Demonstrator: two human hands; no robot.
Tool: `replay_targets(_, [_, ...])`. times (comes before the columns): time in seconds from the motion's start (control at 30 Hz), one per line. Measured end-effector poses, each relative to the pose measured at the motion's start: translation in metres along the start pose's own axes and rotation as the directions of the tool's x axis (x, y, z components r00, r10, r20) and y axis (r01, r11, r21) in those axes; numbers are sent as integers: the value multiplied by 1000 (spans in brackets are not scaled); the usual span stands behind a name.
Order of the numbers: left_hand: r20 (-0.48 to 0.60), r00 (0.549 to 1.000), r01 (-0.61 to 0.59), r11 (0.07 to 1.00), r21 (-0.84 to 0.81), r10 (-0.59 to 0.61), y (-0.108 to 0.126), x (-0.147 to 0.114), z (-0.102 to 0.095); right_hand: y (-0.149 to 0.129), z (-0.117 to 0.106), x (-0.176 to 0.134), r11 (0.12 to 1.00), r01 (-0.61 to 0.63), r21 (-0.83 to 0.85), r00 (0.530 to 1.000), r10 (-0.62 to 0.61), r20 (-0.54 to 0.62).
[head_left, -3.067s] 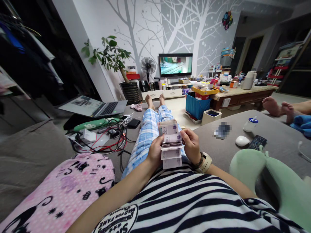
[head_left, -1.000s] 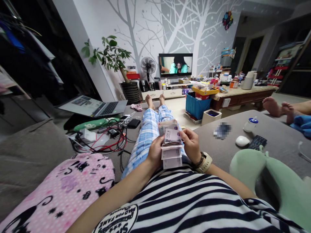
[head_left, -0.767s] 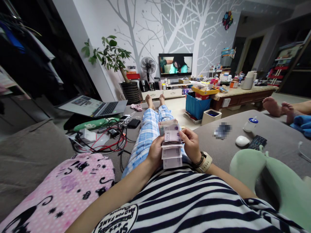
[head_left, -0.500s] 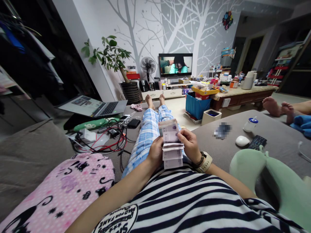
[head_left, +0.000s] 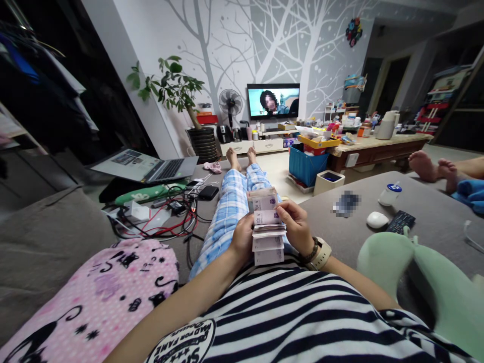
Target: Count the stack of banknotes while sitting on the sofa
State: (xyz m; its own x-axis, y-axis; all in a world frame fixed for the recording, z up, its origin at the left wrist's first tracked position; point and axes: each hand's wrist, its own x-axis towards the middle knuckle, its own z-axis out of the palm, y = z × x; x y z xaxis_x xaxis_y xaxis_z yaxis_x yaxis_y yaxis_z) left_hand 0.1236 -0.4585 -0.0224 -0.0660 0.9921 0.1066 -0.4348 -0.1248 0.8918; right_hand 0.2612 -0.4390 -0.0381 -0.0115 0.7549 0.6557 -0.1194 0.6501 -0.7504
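Note:
A stack of pale purple banknotes (head_left: 267,244) is held above my lap, between both hands. My left hand (head_left: 242,235) is closed on the stack's left side, its thumb along the edge. At the upper right, my right hand (head_left: 296,227) pinches a note between thumb and fingers; a pale watch (head_left: 321,253) is on that wrist. Some notes stand upright at the top, while others fold over and hang down toward my striped shirt (head_left: 287,302). Beneath the notes are my legs in blue plaid trousers (head_left: 227,212).
To the left lie a laptop (head_left: 151,166), tangled cables (head_left: 181,217) and a pink blanket (head_left: 109,297). On the right are a white mouse (head_left: 377,220), a black keyboard (head_left: 401,222) and a green neck pillow (head_left: 385,257). Another person's feet (head_left: 434,169) rest at far right.
The top of the stack looks different: another note's upper part has folded down toward me under my right fingers. Both hands stay in nearly the same place. The television picture has changed.

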Motion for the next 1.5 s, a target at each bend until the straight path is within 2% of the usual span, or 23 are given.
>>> replay_targets(0.4, [5, 1000, 12, 1000, 2, -12, 4, -2, 2, 0, 1, 3, 1000, 1, -1, 1000, -1, -2])
replay_targets(0.57, [53, 998, 44, 999, -15, -43, 0, 0, 0, 4, 0, 1, 1000, 2, -4, 1000, -2, 5])
replay_targets(1.03, [39, 998, 48, 999, -20, -47, -3, 3, -5, 4, 1, 0, 1000, 21, 0, 1000, -21, 7])
replay_targets(1.5, [60, 997, 55, 996, -68, -51, 0, 2, 1, 3, 1, 0, 998, 33, 55, 999, -31, -36])
